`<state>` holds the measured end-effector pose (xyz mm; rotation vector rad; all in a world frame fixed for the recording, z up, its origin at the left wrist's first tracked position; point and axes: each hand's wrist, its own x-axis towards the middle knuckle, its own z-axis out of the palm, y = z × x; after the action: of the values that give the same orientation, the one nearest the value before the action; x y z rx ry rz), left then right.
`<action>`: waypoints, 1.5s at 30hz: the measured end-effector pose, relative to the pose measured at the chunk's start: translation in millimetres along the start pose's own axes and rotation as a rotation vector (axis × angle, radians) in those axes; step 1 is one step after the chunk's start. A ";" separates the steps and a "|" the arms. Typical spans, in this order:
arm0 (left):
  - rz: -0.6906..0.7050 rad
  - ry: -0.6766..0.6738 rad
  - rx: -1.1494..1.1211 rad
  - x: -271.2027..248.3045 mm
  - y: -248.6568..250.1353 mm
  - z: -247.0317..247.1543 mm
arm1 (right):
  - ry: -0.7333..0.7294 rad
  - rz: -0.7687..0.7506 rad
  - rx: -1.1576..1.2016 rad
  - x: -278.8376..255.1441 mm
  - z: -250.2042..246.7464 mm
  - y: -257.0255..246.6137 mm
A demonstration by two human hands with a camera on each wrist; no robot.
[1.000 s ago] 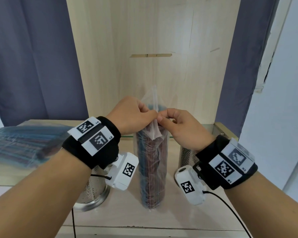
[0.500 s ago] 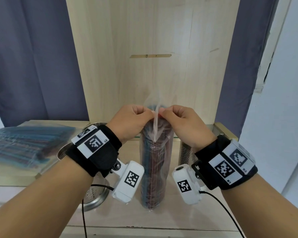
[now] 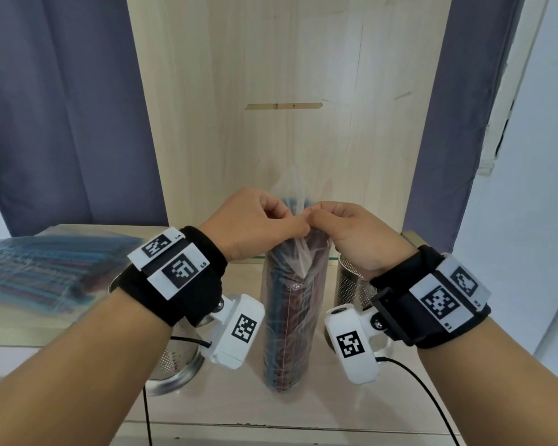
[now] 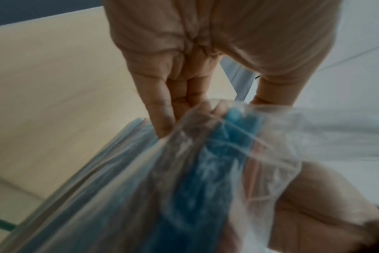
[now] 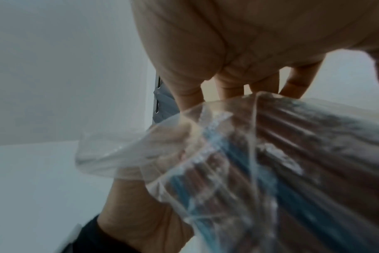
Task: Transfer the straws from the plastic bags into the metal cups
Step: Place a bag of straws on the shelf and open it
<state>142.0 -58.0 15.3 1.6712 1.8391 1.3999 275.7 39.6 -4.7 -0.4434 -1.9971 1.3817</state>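
Note:
A clear plastic bag (image 3: 287, 320) packed with blue and dark red straws stands upright on the wooden tabletop (image 3: 306, 410), in the middle of the head view. My left hand (image 3: 258, 220) and right hand (image 3: 345, 230) meet at its top, each pinching the loose plastic there. Both wrist views show the bag (image 4: 206, 171) (image 5: 249, 162) stretched under curled fingers, blurred. One perforated metal cup (image 3: 171, 362) stands low on the left behind my left wrist; a second metal cup (image 3: 351, 284) stands right of the bag, partly hidden by my right wrist.
Another plastic bag of straws (image 3: 36, 275) lies flat on the table's left side. A pale wooden panel (image 3: 287, 107) rises behind, with purple curtains (image 3: 55, 117) on both sides. Camera cables (image 3: 422, 387) trail over the front edge.
Both hands have stayed at the bag's top, shifting their pinch slightly; the plastic peak has been pulled up and apart a little. The bag stays standing in place.

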 end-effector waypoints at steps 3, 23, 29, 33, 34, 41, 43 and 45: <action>0.004 -0.013 -0.004 -2.3 0.1 2.0 | -0.002 0.015 0.056 1.1 1.6 -3.5; 0.084 0.279 -0.097 -10.3 -12.7 24.4 | 0.264 -0.053 -0.096 -1.0 5.8 -6.0; 0.124 0.400 -0.129 -13.8 -20.1 26.3 | 0.407 -0.122 -0.168 -1.4 4.5 7.6; 0.098 0.333 0.231 -15.0 -12.4 18.8 | 0.259 -0.196 -0.391 -2.4 6.9 6.2; 0.076 0.298 0.316 -14.1 -9.3 14.1 | 0.234 -0.196 -0.436 -1.0 5.7 5.7; -0.002 0.144 0.714 -14.1 -0.2 5.9 | 0.218 -0.226 -0.610 7.8 4.9 13.1; -0.026 0.049 0.602 -10.5 -3.7 5.7 | 0.209 -0.230 -0.570 7.5 6.7 13.1; -0.099 -0.002 0.579 -6.7 -6.2 4.6 | 0.207 -0.181 -0.604 7.7 5.5 13.0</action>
<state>143.6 -60.9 5.6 1.7805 2.4476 0.8661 265.2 45.4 -15.3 -0.6213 -2.1895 0.5761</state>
